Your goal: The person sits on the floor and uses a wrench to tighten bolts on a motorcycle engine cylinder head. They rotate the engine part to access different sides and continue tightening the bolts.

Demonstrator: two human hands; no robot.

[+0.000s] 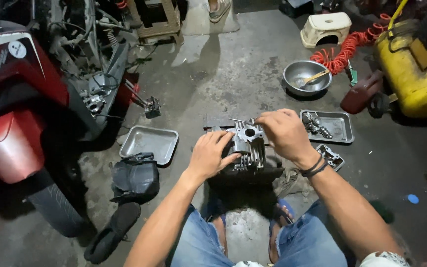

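1. The fingers of the left hand lie spread against the left side of a finned metal engine cylinder head, bracing it. The fingers of the right hand are pinched narrow at its top left edge; what they pinch is too small to tell.
2. The cylinder head sits upright on a dark block on the concrete floor, between the person's knees and just under both hands.
3. Just right of the right fingers lies a small cast metal cover; beyond it, a rectangular metal tray holds small parts.
4. Left of the left fingers, an empty-looking metal tray lies with a strip of bare floor between it and the head; a black bag touches its near edge.
5. Ahead of the fingers the floor is open up to a round steel bowl with a spoon.
6. Well left stands a red motorcycle; well right, a yellow tank and a coiled orange hose.
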